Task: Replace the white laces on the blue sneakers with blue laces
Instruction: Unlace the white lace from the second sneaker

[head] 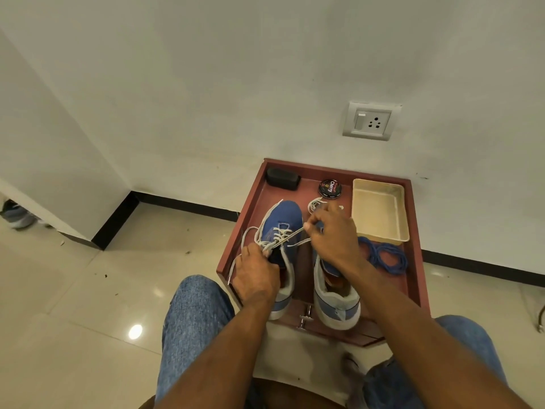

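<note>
Your left hand [256, 273] grips the left sneaker [281, 231]; your right hand [330, 231] pinches its white lace [290, 235]. The lace looks limp and light, so pinch near the eyelets.

The right-hand blue sneaker with a grey heel collar [333, 299] has its toe and whole lace area hidden under the right hand [334, 236], so whether it carries a lace can't be told. The left hand [256, 274] covers the left blue sneaker's [283, 219] tongue and collar. Small print on the round black polish tin [330, 188] is unreadable; a grey shoe [16, 215] is cut off at the left edge.
</note>
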